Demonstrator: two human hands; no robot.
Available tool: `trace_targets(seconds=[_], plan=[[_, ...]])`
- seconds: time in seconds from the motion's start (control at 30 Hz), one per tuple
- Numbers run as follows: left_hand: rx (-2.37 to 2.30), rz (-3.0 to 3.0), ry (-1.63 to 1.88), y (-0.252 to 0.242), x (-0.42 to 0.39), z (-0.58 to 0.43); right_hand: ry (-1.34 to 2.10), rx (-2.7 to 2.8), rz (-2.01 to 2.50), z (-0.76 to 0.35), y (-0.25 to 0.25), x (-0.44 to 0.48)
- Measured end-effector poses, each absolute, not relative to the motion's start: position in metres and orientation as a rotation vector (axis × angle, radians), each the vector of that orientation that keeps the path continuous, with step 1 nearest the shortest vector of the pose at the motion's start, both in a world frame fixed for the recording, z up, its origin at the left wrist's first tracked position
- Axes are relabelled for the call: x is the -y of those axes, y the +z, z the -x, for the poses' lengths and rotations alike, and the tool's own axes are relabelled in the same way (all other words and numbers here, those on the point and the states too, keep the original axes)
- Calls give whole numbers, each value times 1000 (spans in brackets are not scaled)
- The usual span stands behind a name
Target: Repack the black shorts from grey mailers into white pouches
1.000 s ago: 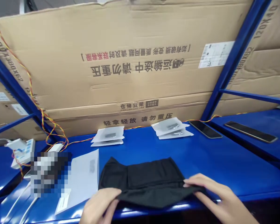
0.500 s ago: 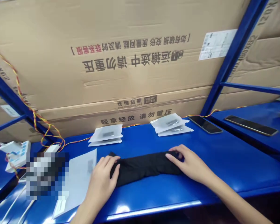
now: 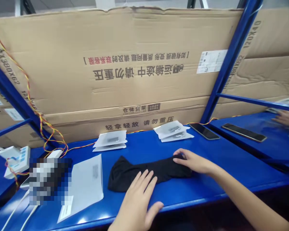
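Neither grip pinches anything. The left hand (image 3: 136, 205) is spread wide, its fingertips (image 3: 146, 177) resting on the near edge of a black fabric piece (image 3: 127, 175), which lies folded into a long band on the blue table (image 3: 144, 147). The right hand (image 3: 195, 162) curves lightly over the band's right end, fingers (image 3: 183, 156) pressed on top. The left wrist crosses the table's front edge and is cut off by the frame. Just left of the band lies a white paper sheet (image 3: 86, 187); beyond it, a pixelated patch (image 3: 48, 181) hides what sits there. Farther back are two stacks of plastic sleeves (image 3: 110, 140) (image 3: 172, 132), a phone (image 3: 204, 131), and a co-worker's blurred hand (image 3: 286, 118), cut off at the right edge.
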State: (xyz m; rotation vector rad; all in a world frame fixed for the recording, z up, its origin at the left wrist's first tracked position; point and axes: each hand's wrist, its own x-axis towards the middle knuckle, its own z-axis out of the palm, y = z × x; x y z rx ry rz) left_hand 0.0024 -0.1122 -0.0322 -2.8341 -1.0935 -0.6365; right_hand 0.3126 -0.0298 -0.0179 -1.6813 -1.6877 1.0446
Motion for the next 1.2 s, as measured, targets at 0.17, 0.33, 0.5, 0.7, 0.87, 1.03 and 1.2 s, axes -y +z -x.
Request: trace_targets(seconds=[0.17,0.33,0.5,0.7,0.87,1.03,1.2], plan=[[1079,2747,-704,-39,126,-2,955,1638,1737,-319,-5,21],[1214,2612,-900,-43,126,-2,642,1706,1778,-302,28,17],[1309,2548,-1018,-50,124,-2,70,1870,1805,-219,27,56],[1343,2522,-1077,-53,125,-3,144,1943,1619,-174,-13,91],[1320,2507,-1131,-49,126,-4,50,1612,1711,-220,-26,87],[1219,2472,-1217,-43,126,-6,83,1681,1825,-222,-41,87],[1139,2352,-1427,-40,131,-1,396,1561,1819,-226,-39,83]])
